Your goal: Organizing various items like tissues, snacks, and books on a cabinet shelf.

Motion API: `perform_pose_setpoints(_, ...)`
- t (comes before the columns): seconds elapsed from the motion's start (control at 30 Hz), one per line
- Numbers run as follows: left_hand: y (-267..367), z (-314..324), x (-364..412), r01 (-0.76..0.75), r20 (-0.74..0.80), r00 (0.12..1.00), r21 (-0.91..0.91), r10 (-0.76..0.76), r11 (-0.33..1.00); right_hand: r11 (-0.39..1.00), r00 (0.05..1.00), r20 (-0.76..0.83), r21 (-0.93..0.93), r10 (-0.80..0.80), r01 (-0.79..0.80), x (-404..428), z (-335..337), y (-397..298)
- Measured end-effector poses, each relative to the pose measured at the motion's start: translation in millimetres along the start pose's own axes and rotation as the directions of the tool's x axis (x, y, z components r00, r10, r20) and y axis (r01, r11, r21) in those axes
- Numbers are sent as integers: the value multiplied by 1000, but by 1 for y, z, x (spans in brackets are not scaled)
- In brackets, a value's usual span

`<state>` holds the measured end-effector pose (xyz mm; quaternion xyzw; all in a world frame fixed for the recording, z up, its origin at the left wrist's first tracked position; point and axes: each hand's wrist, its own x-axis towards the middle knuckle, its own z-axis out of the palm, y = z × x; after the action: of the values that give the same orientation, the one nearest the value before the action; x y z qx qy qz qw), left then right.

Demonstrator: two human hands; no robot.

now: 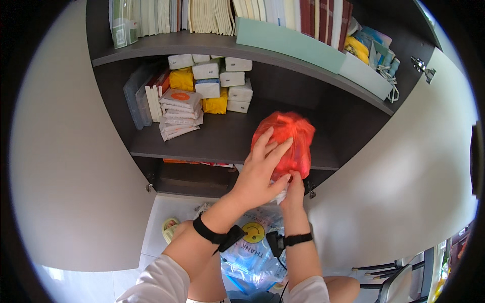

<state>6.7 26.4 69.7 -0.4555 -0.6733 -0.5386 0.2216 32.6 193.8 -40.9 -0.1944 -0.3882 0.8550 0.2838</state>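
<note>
A tied red plastic bag [295,140], rounded with contents I cannot make out, is at the front edge of the middle cabinet shelf [219,142]. My left hand [259,170] holds its left side, the fingers spread over the thin plastic. Gripping the bag's lower end from below is my right hand [295,189], its fingers partly hidden behind the bag. Something white and crumpled [279,196] shows between my hands under the bag. Both wrists wear black straps.
Left on the shelf stand tissue packs [238,92], flat white packets [182,113] and books [153,102]. Cabinet doors [379,197] flank me. Books and a green box [288,41] fill the shelf above. A clear printed plastic bag [252,257] lies between my legs; chairs [398,284] stand right.
</note>
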Motion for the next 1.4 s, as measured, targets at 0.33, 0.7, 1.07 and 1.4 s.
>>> perform_pose_setpoints(0.33,-46,-21,-26,534,65,846,-125,-530,837,37,890,249,-958,-381,284,78,25,15)
perform_pose_setpoints(0.7,-86,-38,-56,544,41,839,-58,-542,837,222,841,339,-860,-421,458,146,40,31)
perform_pose_setpoints(1.07,-74,-15,-63,535,203,821,51,-534,843,420,936,-265,-895,-230,-150,-137,-283,111)
perform_pose_setpoints(1.4,-85,-17,-143,506,349,716,337,-605,794,260,936,-305,-903,176,-343,-212,-301,164)
